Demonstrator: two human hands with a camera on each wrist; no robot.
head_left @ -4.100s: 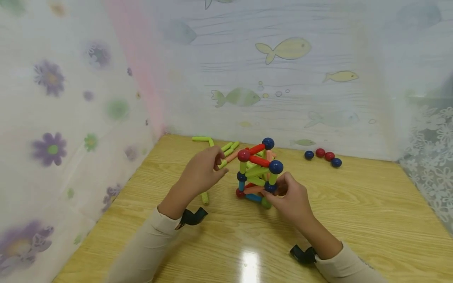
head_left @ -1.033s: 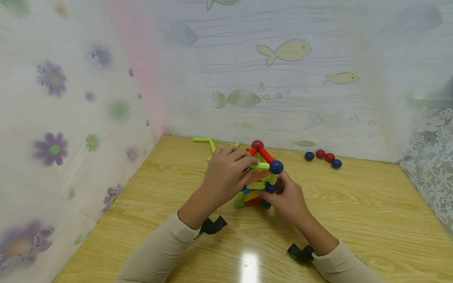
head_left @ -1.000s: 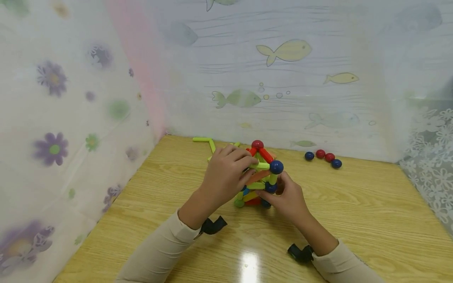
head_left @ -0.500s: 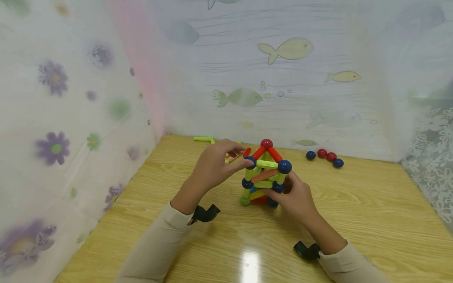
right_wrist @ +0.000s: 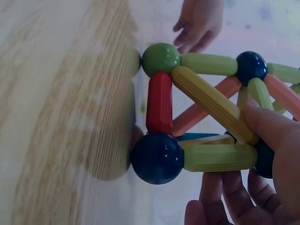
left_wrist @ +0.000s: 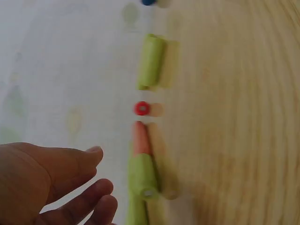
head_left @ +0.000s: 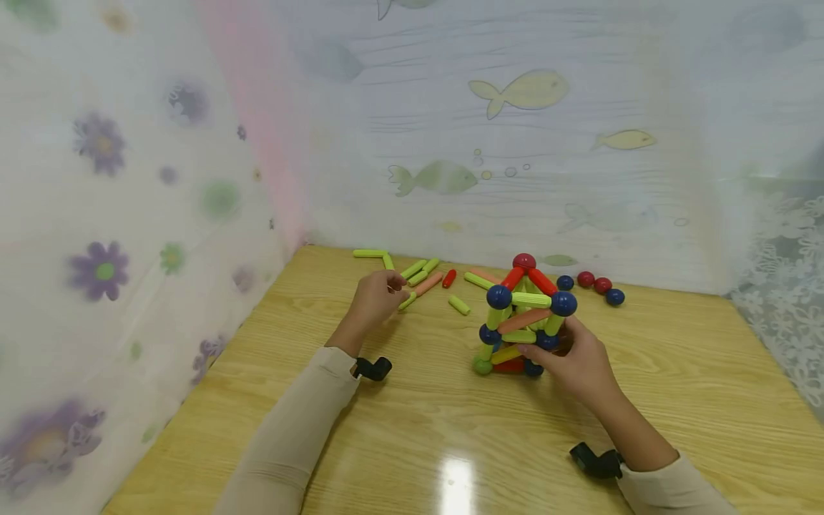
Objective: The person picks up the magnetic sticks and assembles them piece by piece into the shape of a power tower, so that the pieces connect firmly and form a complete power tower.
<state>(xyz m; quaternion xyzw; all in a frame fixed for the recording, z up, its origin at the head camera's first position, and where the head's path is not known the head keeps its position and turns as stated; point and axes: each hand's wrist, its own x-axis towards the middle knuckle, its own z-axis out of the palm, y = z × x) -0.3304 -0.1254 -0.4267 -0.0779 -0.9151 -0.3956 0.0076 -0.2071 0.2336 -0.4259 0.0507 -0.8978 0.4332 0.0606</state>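
A tower of magnetic rods and balls (head_left: 531,300) stands upright at right of centre, with a red ball (head_left: 524,262) at its peak and two dark blue balls below. My right hand (head_left: 582,365) grips its right side at mid-height, thumb on the front near a dark blue ball (right_wrist: 265,159). In the right wrist view, a green ball (right_wrist: 161,59) and another dark blue ball form the base against the table. My left hand (head_left: 375,302) holds nothing, its fingers loosely bent beside a yellow-green rod (left_wrist: 143,176) and an orange rod (head_left: 430,284).
Several yellow-green rods (head_left: 414,269) lie at the back left of the wooden table (head_left: 386,443). A short red rod (head_left: 449,279) and a lone yellow-green rod (head_left: 460,305) lie between the hands. Loose red and blue balls (head_left: 602,285) sit behind the tower, near the fish-print curtain (head_left: 399,107).
The tower has turned, then shifted right with my right hand. My left hand has let go of its upper part and moved left to the loose rods.
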